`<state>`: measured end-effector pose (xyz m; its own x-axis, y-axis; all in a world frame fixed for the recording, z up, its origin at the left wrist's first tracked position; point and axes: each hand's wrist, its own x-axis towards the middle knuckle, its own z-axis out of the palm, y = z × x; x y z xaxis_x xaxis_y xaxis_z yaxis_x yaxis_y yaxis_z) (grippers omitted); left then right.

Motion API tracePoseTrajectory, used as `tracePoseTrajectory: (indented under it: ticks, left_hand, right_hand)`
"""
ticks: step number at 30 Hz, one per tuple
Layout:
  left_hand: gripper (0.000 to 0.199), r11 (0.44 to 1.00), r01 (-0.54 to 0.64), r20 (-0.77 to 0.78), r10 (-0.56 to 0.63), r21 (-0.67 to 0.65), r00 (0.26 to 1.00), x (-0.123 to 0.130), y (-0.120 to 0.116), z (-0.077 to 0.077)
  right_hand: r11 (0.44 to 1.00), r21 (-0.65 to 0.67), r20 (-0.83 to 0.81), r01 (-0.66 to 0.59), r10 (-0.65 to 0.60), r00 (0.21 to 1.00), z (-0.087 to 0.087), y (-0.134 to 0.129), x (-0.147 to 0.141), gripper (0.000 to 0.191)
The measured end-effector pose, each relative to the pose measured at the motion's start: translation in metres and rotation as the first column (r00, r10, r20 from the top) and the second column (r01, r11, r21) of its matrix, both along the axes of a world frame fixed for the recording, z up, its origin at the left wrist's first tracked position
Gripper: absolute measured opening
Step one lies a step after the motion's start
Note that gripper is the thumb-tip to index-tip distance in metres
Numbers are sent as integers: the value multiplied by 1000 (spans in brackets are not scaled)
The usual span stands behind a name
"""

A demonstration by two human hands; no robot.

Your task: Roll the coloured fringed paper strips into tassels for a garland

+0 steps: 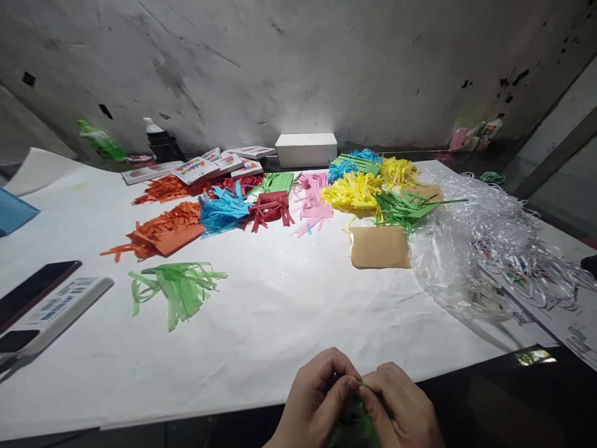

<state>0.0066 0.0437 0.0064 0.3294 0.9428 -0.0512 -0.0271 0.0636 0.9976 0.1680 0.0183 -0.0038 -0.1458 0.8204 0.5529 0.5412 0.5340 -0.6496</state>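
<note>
At the table's front edge my left hand [321, 398] and my right hand [396, 401] meet, thumbs and forefingers pinching the top of a green paper tassel [355, 426]. Its lower part hangs below the hands and runs out of the picture. Another light green paper tassel [180, 289] lies spread on the white sheet to the left. Farther back are fringed papers in orange [180, 239], blue [226, 208], dark red [272, 208], pink [314, 196], yellow [354, 191] and green [405, 208].
A brown card [380, 247] lies right of centre. Clear plastic bags [448, 267] and white cord [499, 218] are heaped at the right. At the left edge lie a phone [37, 289] and a white device [60, 308]. Printed packets [196, 169] and a white box [306, 151] stand at the back.
</note>
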Motion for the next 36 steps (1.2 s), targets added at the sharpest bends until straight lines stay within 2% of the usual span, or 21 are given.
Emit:
tracePoseTrajectory:
  ticks: [2, 7, 12, 15, 19, 23, 27, 30, 32, 36]
  left_hand:
    - [36, 997, 2, 59, 2, -71, 998, 1, -1, -4]
    - [36, 989, -51, 112, 67, -136, 991, 4, -3, -11]
    - [36, 996, 13, 102, -4, -89, 995, 3, -1, -12]
    - [36, 995, 25, 84, -17, -96, 996, 1, 1, -12]
    - [37, 999, -23, 19, 24, -31, 1000, 0, 2, -10]
    - [38, 982, -35, 66, 48, -188, 997, 1, 2, -3]
    - [41, 953, -27, 148, 75, -302, 986, 2, 2, 1]
    - [43, 939, -33, 162, 94, -341, 982, 3, 3, 2]
    - [45, 933, -27, 168, 93, -359, 981, 3, 4, 2]
    - [45, 911, -27, 201, 120, -412, 972, 3, 4, 2]
  right_hand:
    - [998, -40, -55, 40, -42, 998, -1, 0, -3, 15]
    - [997, -2, -95, 79, -79, 992, -4, -3, -6, 17]
    - [992, -120, -167, -27, 7, 986, -9, -2, -3, 20]
    - [994, -106, -130, 12, -26, 991, -8, 0, -1, 18]
    - [994, -91, -90, -53, 45, 995, -5, 1, -2, 17]
    - [996, -72, -80, 45, -50, 996, -8, 1, -6, 17]
    - [995, -77, -123, 61, -70, 990, -10, 0, -9, 8]
    - [993, -9, -109, 116, -117, 987, -9, 1, -9, 17]
    - [987, 90, -75, 132, -126, 989, -8, 3, -9, 15]
    - [952, 300, -7, 61, -62, 998, -7, 7, -7, 20]
